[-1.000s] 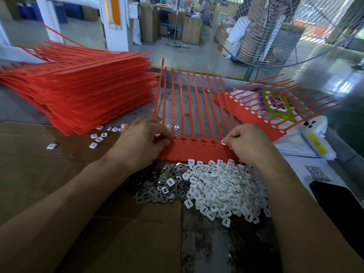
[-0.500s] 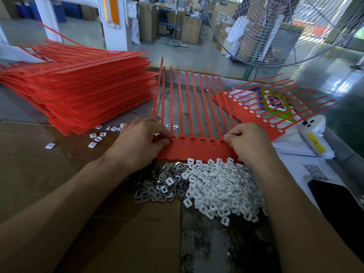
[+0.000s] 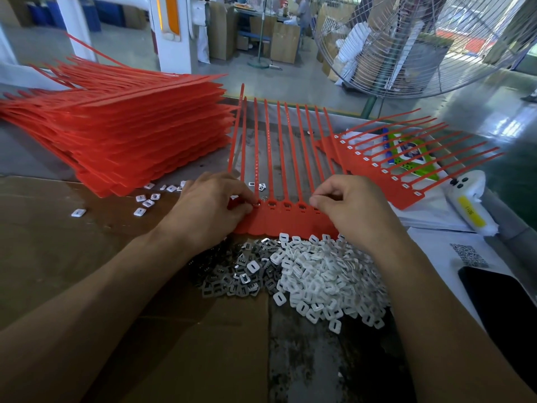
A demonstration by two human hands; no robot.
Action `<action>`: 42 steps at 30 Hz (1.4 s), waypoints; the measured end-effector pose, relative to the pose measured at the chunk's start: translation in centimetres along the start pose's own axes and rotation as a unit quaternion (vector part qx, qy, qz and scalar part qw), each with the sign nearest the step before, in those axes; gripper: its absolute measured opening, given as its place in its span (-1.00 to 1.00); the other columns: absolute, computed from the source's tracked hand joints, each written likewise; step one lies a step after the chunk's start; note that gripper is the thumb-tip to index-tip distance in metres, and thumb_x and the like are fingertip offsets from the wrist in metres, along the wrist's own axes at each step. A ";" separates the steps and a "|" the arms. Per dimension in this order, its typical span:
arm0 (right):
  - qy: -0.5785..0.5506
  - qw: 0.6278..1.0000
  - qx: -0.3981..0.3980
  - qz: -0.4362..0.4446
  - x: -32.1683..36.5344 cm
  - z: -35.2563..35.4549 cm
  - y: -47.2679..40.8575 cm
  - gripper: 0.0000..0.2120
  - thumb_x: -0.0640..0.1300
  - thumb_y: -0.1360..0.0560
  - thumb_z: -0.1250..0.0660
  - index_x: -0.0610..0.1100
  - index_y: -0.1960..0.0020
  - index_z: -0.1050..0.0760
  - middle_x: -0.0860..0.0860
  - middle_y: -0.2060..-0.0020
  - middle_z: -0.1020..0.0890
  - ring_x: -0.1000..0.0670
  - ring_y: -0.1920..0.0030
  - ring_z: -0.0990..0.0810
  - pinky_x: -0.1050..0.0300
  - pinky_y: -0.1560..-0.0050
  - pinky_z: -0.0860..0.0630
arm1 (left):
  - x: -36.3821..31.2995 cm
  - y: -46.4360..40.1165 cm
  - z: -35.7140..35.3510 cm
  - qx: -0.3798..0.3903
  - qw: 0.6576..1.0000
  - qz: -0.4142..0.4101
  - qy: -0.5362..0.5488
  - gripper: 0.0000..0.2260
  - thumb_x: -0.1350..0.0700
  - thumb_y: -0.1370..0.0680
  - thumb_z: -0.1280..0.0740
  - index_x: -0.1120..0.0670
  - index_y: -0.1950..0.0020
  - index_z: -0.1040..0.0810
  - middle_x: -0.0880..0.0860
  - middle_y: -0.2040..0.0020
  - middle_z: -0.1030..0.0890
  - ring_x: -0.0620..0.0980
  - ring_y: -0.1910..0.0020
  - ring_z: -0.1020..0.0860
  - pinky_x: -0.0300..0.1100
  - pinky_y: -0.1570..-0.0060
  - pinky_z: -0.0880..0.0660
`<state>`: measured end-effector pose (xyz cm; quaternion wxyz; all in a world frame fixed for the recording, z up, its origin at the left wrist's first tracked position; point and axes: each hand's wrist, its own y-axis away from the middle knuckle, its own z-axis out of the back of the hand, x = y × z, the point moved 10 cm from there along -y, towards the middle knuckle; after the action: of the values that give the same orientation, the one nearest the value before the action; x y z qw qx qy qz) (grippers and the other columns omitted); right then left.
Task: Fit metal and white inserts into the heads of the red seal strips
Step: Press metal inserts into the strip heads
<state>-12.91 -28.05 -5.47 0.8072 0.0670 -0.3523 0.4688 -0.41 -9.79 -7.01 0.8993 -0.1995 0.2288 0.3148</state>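
While both hands work the row of heads on the red seal strip [image 3: 286, 221] by the worktop's far edge, tails pointing away, the left hand [image 3: 209, 212] pinches a metal insert [image 3: 257, 203] over a head; the right hand [image 3: 353, 209] pinches something unseen, insert piles [image 3: 313, 274] just behind.

strips [image 3: 286, 158] — red | inserts [image 3: 328, 279] — white | metal inserts [image 3: 229, 274] grey
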 end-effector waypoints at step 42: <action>-0.220 0.969 0.063 -0.095 -1.2 -1.3 0.4 -0.89 -0.20 -0.59 -0.41 -0.09 0.09 -0.67 0.00 0.25 -0.73 0.11 0.40 -0.52 0.23 0.48 -0.39 | 0.0 0.1 -0.1 0.004 1.000 0.005 -0.002 -0.86 -0.01 -0.59 -0.39 -0.22 -0.11 -0.65 -0.09 -0.35 -0.52 -0.03 -0.38 -0.39 0.18 -0.41 -0.30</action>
<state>-12.99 -28.10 -7.29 0.7449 0.2523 -0.4829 0.3851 -0.50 -9.80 -7.07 0.8990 -0.1941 0.2291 0.3188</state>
